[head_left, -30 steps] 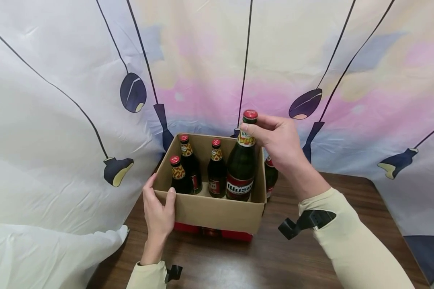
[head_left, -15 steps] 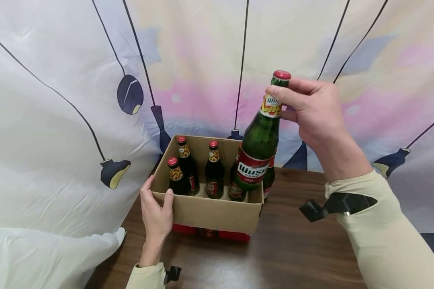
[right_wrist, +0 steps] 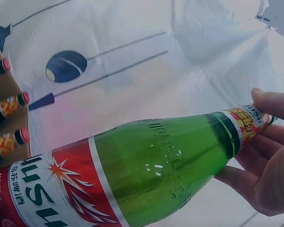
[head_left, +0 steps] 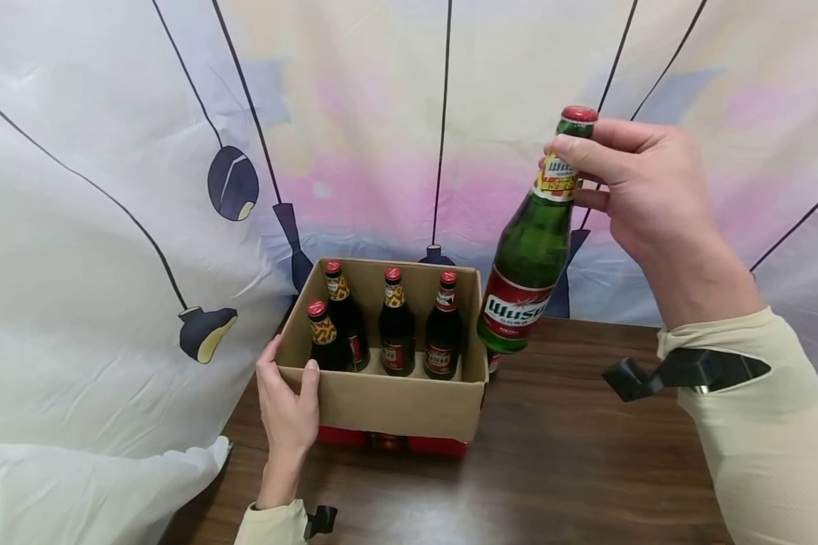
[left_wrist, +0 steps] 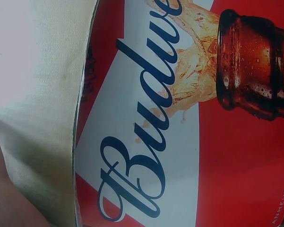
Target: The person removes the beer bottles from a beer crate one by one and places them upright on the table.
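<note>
My right hand (head_left: pixel 661 197) grips a green beer bottle (head_left: pixel 528 265) by its neck, thumb in front and fingers behind. The capped bottle hangs tilted in the air, its base beside the box's right wall. The right wrist view shows its red and white label and green glass (right_wrist: pixel 156 165) close up. My left hand (head_left: pixel 286 412) holds the near left corner of an open cardboard box (head_left: pixel 395 401). Inside stand several dark beer bottles (head_left: pixel 397 337) with red caps. The left wrist view shows the box's red and white printed side (left_wrist: pixel 179 151).
The box stands on a dark wooden table (head_left: pixel 572 446). Another bottle (head_left: pixel 494 363) is mostly hidden behind the box's right side. A patterned cloth (head_left: pixel 354 113) hangs behind and at the left, and its white fold (head_left: pixel 109 484) lies over the table's left edge.
My right hand has lifted the green bottle out of the box and carried it up to the right, tilting it. The left hand keeps its place on the box corner.
</note>
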`<state>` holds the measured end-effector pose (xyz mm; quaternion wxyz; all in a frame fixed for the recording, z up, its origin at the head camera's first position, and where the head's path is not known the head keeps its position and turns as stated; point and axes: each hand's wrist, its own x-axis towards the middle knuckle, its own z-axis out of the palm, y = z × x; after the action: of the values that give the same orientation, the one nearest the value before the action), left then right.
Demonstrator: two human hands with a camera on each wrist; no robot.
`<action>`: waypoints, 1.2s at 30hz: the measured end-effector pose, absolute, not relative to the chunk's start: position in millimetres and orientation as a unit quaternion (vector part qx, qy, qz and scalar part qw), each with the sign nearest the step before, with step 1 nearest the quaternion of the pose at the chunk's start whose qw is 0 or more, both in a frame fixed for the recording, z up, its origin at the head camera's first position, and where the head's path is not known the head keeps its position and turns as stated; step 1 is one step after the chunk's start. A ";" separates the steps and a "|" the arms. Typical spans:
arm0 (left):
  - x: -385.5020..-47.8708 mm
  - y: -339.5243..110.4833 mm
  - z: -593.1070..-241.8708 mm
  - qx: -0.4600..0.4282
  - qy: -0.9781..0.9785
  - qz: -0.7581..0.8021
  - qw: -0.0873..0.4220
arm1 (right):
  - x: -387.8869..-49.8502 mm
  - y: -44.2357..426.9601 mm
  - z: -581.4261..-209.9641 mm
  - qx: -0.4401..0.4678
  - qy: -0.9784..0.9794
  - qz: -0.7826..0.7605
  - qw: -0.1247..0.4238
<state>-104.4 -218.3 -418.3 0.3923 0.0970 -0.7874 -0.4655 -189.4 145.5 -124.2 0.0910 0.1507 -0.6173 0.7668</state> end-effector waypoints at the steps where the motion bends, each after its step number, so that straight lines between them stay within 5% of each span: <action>1: -104.1 -218.7 -418.0 0.097 -0.788 -0.466 0.391 | -190.6 149.4 -125.9 0.147 -0.616 0.768 0.091; 36: -101.0 -221.4 -417.3 0.082 -0.786 -0.462 0.402 | -231.6 193.9 -329.2 -0.021 -0.769 0.639 0.029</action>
<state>-101.0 -221.4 -417.3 0.4024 0.0819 -0.7861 -0.4620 -231.6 193.9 -329.2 0.0295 -0.0210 -0.7686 0.6387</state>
